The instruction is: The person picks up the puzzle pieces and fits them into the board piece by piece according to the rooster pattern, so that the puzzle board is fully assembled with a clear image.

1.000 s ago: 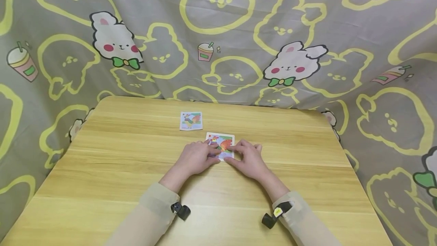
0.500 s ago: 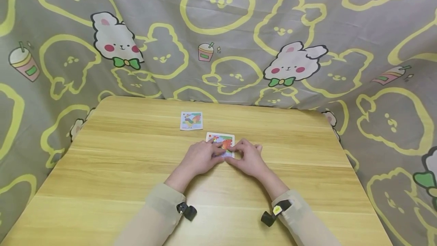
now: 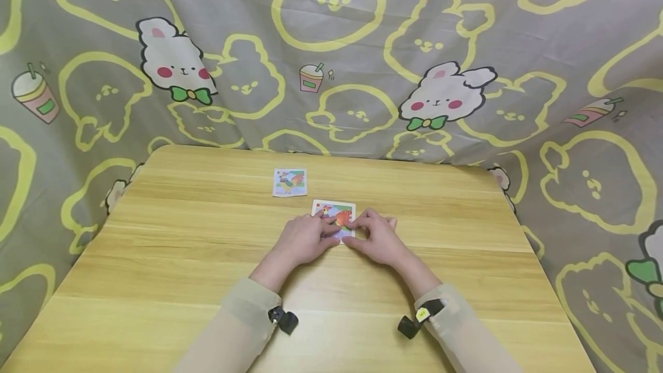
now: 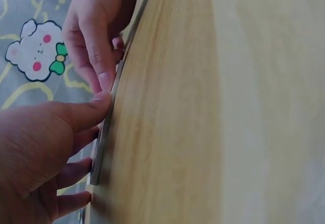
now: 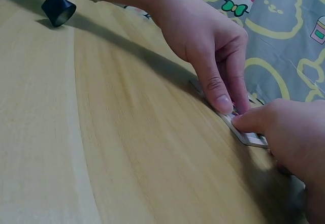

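Observation:
A small rooster picture board with a white border lies flat on the table in the head view. My left hand rests over its left part, fingers on the picture and thumb along the near edge. From the right, my right hand touches the picture with its index finger, the thumb at the near border. Both thumbs almost meet there. The left wrist view shows the board's thin edge side-on under the fingers. In the right wrist view a pale corner of the board shows; the fingers hide much of the picture.
Behind the board, slightly left, lies a flat paper card with a similar rooster print. The wooden table has rounded far corners. A patterned grey curtain hangs around its back and sides. Black wrist cameras sit at both sleeves.
My left hand has slid a little to the right over the board, bringing its thumb closer to the right thumb. The right hand, the board and the paper card have barely moved.

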The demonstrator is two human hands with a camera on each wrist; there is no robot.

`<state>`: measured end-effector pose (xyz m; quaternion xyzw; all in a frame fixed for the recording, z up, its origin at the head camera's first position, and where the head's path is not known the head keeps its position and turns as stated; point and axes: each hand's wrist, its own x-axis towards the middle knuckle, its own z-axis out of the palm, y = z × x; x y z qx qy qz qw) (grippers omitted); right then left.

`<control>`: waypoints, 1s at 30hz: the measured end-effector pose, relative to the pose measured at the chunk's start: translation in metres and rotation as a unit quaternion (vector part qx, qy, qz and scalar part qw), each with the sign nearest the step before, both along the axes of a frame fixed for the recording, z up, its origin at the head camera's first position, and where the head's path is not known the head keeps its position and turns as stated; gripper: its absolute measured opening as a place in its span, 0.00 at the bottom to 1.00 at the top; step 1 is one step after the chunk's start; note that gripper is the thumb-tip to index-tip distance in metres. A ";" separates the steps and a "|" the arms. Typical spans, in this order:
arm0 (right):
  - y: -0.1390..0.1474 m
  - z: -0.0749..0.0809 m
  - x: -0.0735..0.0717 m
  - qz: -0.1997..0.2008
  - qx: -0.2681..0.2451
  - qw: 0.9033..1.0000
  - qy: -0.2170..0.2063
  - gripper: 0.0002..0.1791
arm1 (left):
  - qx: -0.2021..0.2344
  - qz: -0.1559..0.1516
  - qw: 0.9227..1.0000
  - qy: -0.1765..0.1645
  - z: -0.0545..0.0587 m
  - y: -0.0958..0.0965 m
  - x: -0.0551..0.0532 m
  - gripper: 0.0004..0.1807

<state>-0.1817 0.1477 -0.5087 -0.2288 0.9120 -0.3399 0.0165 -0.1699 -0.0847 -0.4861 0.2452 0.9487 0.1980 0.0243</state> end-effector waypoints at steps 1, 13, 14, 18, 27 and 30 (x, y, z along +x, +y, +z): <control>0.000 0.000 0.000 0.001 0.002 1.000 0.000 0.20 | -0.003 0.000 1.000 -0.002 0.000 0.001 0.000 0.20; -0.001 0.000 0.003 0.008 0.022 1.000 0.018 0.17 | -0.038 -0.011 0.999 0.006 0.000 0.002 0.000 0.20; -0.001 0.000 0.003 0.008 0.022 1.000 0.017 0.17 | -0.040 -0.012 0.999 0.007 0.000 0.002 0.000 0.21; 0.001 0.001 0.002 0.017 0.014 1.000 0.004 0.18 | -0.041 -0.013 0.999 0.009 0.001 0.004 0.000 0.21; 0.008 0.004 0.001 0.036 -0.017 0.999 -0.014 0.17 | -0.029 0.001 1.000 0.002 0.002 0.006 -0.001 0.19; 0.007 0.004 0.001 0.030 -0.020 0.999 -0.015 0.16 | -0.029 0.004 1.000 0.000 0.002 0.007 -0.001 0.19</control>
